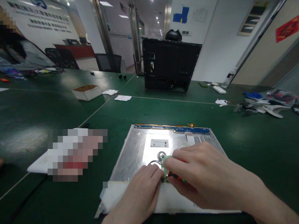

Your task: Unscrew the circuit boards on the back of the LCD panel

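— Two hands worked close together over one big thing: what was it?

— A green work table [252, 146] lay under everything. Directly beneath the hands sat a silver metal panel [133, 155], the bare back of a flat screen by the look of it, with a blue circuit strip [173, 128] along its far edge and a white ribbon cable [190, 138] dropping from that strip toward the knuckles. Far beyond the hands stood a black monitor housing [171, 63]; off to the far left, a small cardboard box [87, 92].

— And the hands themselves?

— The right hand [205, 174] pinched a small green circuit board [166, 166] between thumb and fingers. The left hand [142, 193] was pressed in beside it, fingertips touching the board's near edge, though I couldn't tell whether it truly gripped anything. The board sat on the panel's middle, right between both hands.

— What might have gone wrong?

— My guess: a red wire showed under the right thumb, and pulling the board hard could have torn it or its connector. Twisting might have cracked the little board, and a slip could have strained the ribbon cable just beyond the fingers.

— Any writing?

— A white label [159, 143] beyond the fingertips, too small to read. Wall lettering far behind was blurred too.
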{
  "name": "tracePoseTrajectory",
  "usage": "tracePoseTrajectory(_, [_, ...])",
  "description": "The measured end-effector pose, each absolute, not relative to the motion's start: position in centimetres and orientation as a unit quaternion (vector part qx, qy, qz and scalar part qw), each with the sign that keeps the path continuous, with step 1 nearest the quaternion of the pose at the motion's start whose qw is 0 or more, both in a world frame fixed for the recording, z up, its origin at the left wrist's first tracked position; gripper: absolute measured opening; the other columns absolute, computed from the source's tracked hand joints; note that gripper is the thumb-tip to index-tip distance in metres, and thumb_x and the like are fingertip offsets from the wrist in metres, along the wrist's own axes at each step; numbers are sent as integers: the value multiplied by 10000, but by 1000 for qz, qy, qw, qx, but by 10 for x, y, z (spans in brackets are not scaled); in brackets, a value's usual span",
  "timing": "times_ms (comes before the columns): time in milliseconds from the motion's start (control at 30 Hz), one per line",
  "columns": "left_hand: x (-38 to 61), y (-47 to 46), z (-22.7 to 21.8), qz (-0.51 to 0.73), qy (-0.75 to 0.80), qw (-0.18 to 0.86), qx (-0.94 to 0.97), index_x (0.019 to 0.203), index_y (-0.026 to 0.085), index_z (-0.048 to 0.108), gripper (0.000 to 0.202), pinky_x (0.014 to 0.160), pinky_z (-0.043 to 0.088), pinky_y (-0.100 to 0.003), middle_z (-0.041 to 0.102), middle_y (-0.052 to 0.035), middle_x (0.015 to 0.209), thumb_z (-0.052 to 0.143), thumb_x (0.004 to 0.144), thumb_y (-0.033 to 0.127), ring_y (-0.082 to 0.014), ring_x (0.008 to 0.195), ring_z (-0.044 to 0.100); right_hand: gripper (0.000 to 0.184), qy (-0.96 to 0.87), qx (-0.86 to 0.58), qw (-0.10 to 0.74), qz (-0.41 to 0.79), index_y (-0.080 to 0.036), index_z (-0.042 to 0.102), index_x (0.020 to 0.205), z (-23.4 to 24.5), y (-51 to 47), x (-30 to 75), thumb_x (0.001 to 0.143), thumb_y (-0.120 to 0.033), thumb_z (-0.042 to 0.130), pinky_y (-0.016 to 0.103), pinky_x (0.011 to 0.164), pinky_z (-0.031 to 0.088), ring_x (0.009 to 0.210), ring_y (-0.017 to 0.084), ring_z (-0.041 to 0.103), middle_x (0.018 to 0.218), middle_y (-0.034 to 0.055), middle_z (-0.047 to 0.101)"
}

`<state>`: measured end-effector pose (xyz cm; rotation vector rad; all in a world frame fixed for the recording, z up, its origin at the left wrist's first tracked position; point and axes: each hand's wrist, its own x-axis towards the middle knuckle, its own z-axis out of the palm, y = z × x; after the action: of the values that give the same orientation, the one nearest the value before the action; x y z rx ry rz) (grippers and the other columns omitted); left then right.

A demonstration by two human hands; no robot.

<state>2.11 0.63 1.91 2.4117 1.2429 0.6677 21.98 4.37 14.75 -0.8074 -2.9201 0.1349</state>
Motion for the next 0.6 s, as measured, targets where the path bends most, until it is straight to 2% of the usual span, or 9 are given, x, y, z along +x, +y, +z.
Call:
tracePoseTrajectory(133, [22, 7, 21, 238, 439, 177, 848, 938, 197, 567, 225, 818, 547, -402, 654, -82, 958, 409, 849, 64, -247, 878, 624, 68, -962, -260, 52, 70, -236, 482, 939, 149, 42, 220, 897, -207, 526, 313, 533, 202, 640, 140, 467, 833, -25, 616])
tracePoseTrajectory(233, [22, 7, 22, 224, 444, 185, 848, 939, 201, 566, 225, 837, 544, -401, 649, -82, 966, 412, 836, 72, -245, 883, 620, 63, -961, -265, 52, 63, -239, 494, 941, 148, 43, 220, 938, -284, 538, 308, 525, 190, 619, 139, 459, 804, -23, 611])
tracePoseTrajectory(367, [21, 6, 20, 206, 447, 190, 850, 927, 196, 565, 216, 832, 546, -419, 644, -83, 954, 408, 834, 79, -248, 866, 615, 180, -961, -266, 62, 34, -237, 486, 890, 145, 45, 221, 970, -389, 538, 310, 517, 168, 576, 140, 441, 736, -29, 591])
tracePoseTrajectory(600, [21, 6, 19, 233, 440, 173, 850, 916, 188, 571, 225, 790, 554, -409, 651, -83, 938, 402, 847, 58, -251, 858, 619, 58, -962, -266, 51, 30, -232, 487, 900, 146, 44, 219, 957, -235, 475, 319, 521, 179, 583, 140, 446, 754, -24, 596])
